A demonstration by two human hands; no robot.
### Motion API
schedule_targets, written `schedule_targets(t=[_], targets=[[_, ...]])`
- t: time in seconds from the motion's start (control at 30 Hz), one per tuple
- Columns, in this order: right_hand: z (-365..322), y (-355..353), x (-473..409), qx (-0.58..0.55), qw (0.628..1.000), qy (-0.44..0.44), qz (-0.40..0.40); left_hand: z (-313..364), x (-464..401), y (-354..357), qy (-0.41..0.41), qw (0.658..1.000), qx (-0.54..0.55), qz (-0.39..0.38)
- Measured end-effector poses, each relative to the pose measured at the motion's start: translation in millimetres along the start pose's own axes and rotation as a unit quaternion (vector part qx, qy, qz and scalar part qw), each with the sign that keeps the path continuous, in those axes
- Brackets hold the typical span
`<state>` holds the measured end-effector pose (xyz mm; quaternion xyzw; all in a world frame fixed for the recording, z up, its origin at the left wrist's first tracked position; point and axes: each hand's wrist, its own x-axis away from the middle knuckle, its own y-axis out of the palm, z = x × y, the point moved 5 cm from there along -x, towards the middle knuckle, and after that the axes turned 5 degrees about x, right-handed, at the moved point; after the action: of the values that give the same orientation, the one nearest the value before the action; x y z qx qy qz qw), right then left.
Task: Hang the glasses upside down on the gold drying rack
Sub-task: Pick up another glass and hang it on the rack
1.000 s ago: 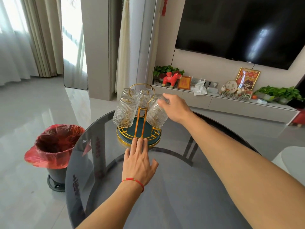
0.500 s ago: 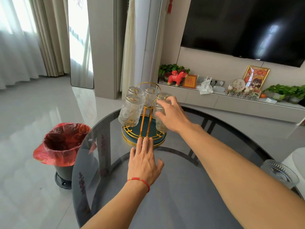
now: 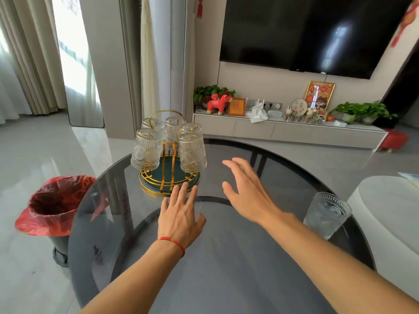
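Observation:
The gold drying rack [image 3: 168, 177] with a dark green base stands on the far left part of the round glass table [image 3: 226, 257]. Several ribbed clear glasses hang upside down on it; the nearest right one [image 3: 192, 152] hangs free. One more glass [image 3: 326, 215] stands upright at the table's right edge. My left hand [image 3: 180, 213] lies flat on the table, fingertips at the rack's base. My right hand [image 3: 246, 191] hovers open to the right of the rack, holding nothing.
A bin lined with a red bag [image 3: 53, 207] stands on the floor left of the table. A white seat [image 3: 390, 223] is at the right. A TV cabinet [image 3: 290, 130] with ornaments and plants runs along the far wall.
My right hand has let go of the right-hand glass, which now hangs on the rack, and has drawn back to the right. The camera view has shifted, showing the upright glass.

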<state>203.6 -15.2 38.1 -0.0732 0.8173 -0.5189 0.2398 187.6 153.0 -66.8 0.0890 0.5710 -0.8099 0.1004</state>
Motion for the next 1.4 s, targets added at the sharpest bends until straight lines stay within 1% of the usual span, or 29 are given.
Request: schedule_targets(t=[0.07, 0.1, 0.2, 0.27, 0.3, 0.37, 0.43, 0.5, 0.6, 0.73, 0.83, 0.9, 1.0, 1.07, 1.1, 1.13, 1.2, 1.27, 1.3, 1.33, 1.37, 1.4], targets=[[22.0, -10.1, 36.9, 0.014, 1.000, 0.015, 0.017, 18.6, 4.7, 1.5, 0.027, 0.999, 0.041, -0.007], [34.0, -16.1, 53.3, 0.019, 0.999, 0.026, 0.038, 28.5, 8.4, 2.1, 0.045, 0.997, 0.061, -0.011], [76.6, -46.8, 91.8, 0.035, 0.984, 0.089, 0.152, 62.5, 20.9, 3.7, 0.089, 0.985, 0.141, -0.036], [106.8, -70.5, 108.6, 0.023, 0.961, 0.158, 0.227, 86.2, 27.5, 2.9, 0.107, 0.973, 0.195, -0.057], [121.8, -79.2, 116.3, 0.004, 0.948, 0.195, 0.251, 99.0, 31.1, 2.3, 0.112, 0.967, 0.218, -0.066], [151.3, -83.7, 126.3, -0.063, 0.925, 0.277, 0.251, 120.5, 36.5, 1.5, 0.114, 0.951, 0.275, -0.081], [179.2, -75.7, 134.1, -0.149, 0.900, 0.355, 0.205, 140.2, 40.6, 2.9, 0.092, 0.931, 0.339, -0.096], [195.7, -60.0, 135.6, -0.203, 0.882, 0.397, 0.153, 151.5, 43.2, 5.8, 0.062, 0.909, 0.394, -0.119], [208.7, -46.8, 134.6, -0.216, 0.890, 0.386, 0.109, 169.6, 44.1, 10.1, 0.035, 0.889, 0.437, -0.132], [204.6, -45.1, 133.4, -0.185, 0.915, 0.343, 0.105, 180.1, 39.6, 12.5, 0.018, 0.887, 0.438, -0.141], [181.4, -47.9, 127.4, -0.195, 0.942, 0.264, 0.076, 177.4, 35.9, 9.2, 0.002, 0.881, 0.451, -0.144], [158.4, -46.4, 122.5, -0.224, 0.952, 0.204, 0.034, 170.2, 34.3, 2.6, -0.012, 0.868, 0.476, -0.144], [121.7, -40.8, 116.0, -0.264, 0.956, 0.126, -0.028, 156.4, 34.6, -9.3, -0.006, 0.849, 0.505, -0.155], [99.1, -31.7, 112.5, -0.266, 0.959, 0.082, -0.054, 144.3, 37.9, -17.8, 0.013, 0.852, 0.500, -0.153], [90.0, -26.5, 110.6, -0.266, 0.959, 0.069, -0.063, 136.7, 38.7, -21.4, 0.015, 0.855, 0.497, -0.147], [83.1, -21.5, 108.7, -0.271, 0.958, 0.064, -0.070, 128.6, 39.2, -24.6, 0.009, 0.851, 0.506, -0.140], [76.6, -11.5, 103.1, -0.309, 0.945, 0.076, -0.072, 111.2, 36.1, -29.7, -0.023, 0.824, 0.552, -0.124], [73.6, -1.8, 96.5, -0.377, 0.916, 0.116, -0.070, 95.7, 30.0, -34.0, -0.071, 0.786, 0.603, -0.116], [71.5, 4.5, 94.4, -0.430, 0.889, 0.143, -0.074, 89.2, 27.5, -35.7, -0.090, 0.767, 0.625, -0.112], [66.9, 13.0, 90.5, -0.489, 0.852, 0.169, -0.083, 81.1, 25.2, -37.2, -0.104, 0.750, 0.645, -0.107], [60.5, 20.2, 85.6, -0.543, 0.814, 0.186, -0.087, 73.8, 22.6, -38.7, -0.113, 0.735, 0.660, -0.102], [54.3, 24.4, 81.5, -0.579, 0.788, 0.193, -0.083, 69.2, 21.1, -39.3, -0.119, 0.725, 0.671, -0.099]])
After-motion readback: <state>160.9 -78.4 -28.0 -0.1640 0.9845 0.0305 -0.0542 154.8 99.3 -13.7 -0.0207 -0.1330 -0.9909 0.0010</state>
